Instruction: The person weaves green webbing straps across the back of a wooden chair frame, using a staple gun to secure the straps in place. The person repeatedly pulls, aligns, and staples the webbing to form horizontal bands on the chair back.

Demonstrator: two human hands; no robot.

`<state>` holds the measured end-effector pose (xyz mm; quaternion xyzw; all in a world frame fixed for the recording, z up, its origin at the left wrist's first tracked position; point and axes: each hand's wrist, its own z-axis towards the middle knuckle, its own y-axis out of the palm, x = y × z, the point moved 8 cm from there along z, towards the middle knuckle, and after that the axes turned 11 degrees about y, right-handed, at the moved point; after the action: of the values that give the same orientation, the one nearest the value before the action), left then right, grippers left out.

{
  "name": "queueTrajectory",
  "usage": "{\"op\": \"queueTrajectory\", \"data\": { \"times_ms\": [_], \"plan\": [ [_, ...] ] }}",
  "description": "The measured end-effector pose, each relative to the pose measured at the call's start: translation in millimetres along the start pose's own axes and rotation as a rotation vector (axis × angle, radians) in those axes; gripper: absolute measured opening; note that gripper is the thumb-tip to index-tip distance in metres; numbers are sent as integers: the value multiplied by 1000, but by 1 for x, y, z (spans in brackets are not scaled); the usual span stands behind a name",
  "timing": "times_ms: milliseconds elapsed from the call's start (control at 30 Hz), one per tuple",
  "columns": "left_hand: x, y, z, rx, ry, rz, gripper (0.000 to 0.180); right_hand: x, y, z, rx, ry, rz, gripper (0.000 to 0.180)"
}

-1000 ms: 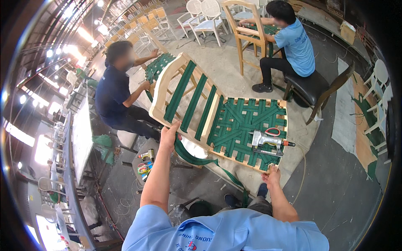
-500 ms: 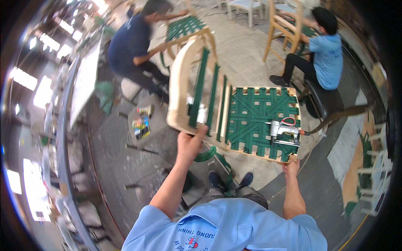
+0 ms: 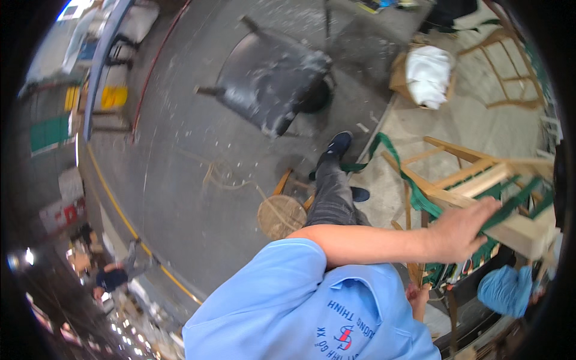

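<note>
- At the right edge of the view, the wooden chair frame (image 3: 480, 180) hangs off the floor, tilted, with green webbing (image 3: 414, 195) trailing from it toward your shoe (image 3: 337, 146).
- Your left hand (image 3: 462, 231) is wrapped over a pale rail of the frame — fingers (image 3: 483, 207) curled shut across webbing and wood together.
- Your right hand (image 3: 415, 295) shows only as a sliver under your left forearm; I cannot tell whether it is closed or what it holds.
- Judge the frame stiff, bulky and fairly heavy — the bare rails are the place to grip, since the webbing is soft and would give.
- Its long axis seems to run from lower right up toward the left, slats pointing at the grey floor (image 3: 180, 180).
</note>
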<state>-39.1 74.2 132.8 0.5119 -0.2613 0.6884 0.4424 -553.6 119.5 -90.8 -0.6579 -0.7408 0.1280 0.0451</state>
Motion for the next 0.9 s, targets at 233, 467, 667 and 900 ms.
{"op": "queueTrajectory", "data": {
  "times_ms": [233, 467, 667, 900],
  "plan": [
    [-39, -12, -44, -129, -172, 96, 58, -53, 54, -39, 433, -170, -1028, 28],
    [-116, -92, -72, -187, -557, 30, 47, -100, 163, -90, 122, -839, -584, 30],
    [-170, -144, -79, -309, -766, -41, 36, 5, 217, -66, 100, -485, -476, 31],
    [-142, -110, 42, -649, -686, -134, 33, 259, 248, -68, 154, 281, 63, 22]
  ]
}}
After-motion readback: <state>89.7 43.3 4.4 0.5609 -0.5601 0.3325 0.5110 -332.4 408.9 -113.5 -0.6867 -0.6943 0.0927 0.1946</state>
